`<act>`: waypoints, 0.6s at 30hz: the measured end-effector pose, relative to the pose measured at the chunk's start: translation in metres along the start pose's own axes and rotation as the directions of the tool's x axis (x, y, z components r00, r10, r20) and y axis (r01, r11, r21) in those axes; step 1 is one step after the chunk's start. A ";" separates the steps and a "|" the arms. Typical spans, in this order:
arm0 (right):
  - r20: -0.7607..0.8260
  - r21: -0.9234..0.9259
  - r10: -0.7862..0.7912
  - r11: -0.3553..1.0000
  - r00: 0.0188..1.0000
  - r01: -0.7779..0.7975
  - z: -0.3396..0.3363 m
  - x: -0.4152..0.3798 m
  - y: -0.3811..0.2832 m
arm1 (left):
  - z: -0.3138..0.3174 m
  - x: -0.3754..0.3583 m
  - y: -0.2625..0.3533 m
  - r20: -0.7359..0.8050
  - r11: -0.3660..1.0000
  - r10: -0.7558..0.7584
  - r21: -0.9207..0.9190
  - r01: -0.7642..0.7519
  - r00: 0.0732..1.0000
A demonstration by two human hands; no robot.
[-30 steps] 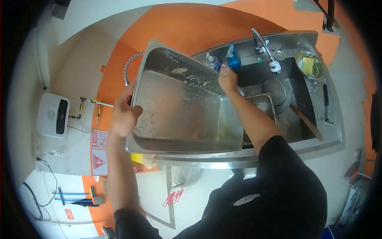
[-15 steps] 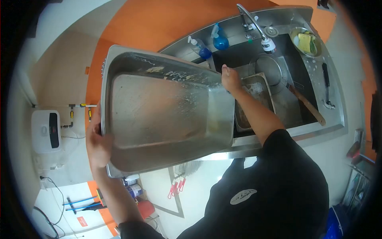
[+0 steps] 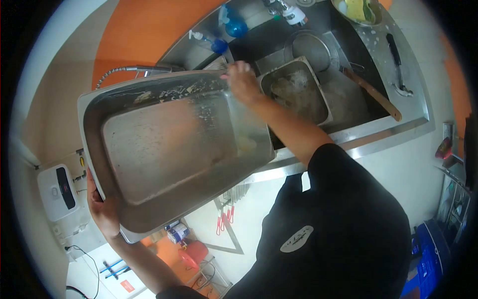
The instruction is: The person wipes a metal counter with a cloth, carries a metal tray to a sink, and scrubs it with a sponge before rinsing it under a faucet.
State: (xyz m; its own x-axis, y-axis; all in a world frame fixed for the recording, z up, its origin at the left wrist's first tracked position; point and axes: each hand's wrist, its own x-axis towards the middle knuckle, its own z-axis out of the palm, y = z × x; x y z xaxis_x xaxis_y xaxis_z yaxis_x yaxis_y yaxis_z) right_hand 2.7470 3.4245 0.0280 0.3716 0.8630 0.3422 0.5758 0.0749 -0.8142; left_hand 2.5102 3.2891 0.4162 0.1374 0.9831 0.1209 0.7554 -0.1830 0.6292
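A large, deep stainless steel pan [image 3: 159,149] is tilted in front of me, its open side facing me. Pale food residue and streaks mark its upper inner wall. My left hand [image 3: 103,212] grips the rim on the pan's left side, fingers behind it and thumb toward the inside. At the upper right corner, my right hand [image 3: 242,83] is closed on the rim; its fingertips are slightly blurred. Just right of the pan, a smaller metal tray [image 3: 322,94] with cloudy liquid in it lies in the sink.
In the dark sink [image 3: 358,107] sits a round strainer with a wooden handle [image 3: 376,94]. Blue spray bottle [image 3: 235,26], pump bottle [image 3: 218,46] and white faucet head [image 3: 295,16] stand behind. On the right ledge are a bowl with a sponge [image 3: 356,9] and a black-handled tool [image 3: 394,52].
The pan has moved left and slightly down in view, tilting more, with both hands on it. My right hand has shifted toward the upper corner. The camera view has turned, too.
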 end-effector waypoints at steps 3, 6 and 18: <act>-0.024 0.005 0.048 0.999 0.999 -0.048 0.001 -0.021 0.037 | -0.006 -0.018 -0.011 -0.028 0.999 0.030 0.035 -0.029 0.999; -0.197 0.293 0.207 0.945 0.958 -0.144 0.007 -0.054 0.034 | -0.007 -0.031 -0.022 -0.113 0.994 0.033 0.112 -0.020 0.993; 0.220 0.001 0.402 0.911 0.889 -0.412 -0.075 -0.137 -0.007 | -0.030 -0.079 -0.093 -0.116 0.955 -0.110 -0.286 0.073 0.987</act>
State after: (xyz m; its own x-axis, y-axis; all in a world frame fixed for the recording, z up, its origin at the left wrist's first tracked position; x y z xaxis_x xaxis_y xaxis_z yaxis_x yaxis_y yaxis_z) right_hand 2.7463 3.2681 0.0220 0.4019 0.9069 -0.1264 0.3709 -0.2875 -0.8831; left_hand 2.4100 3.2280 0.3710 -0.0217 0.9901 0.1387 0.5485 -0.1042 0.8296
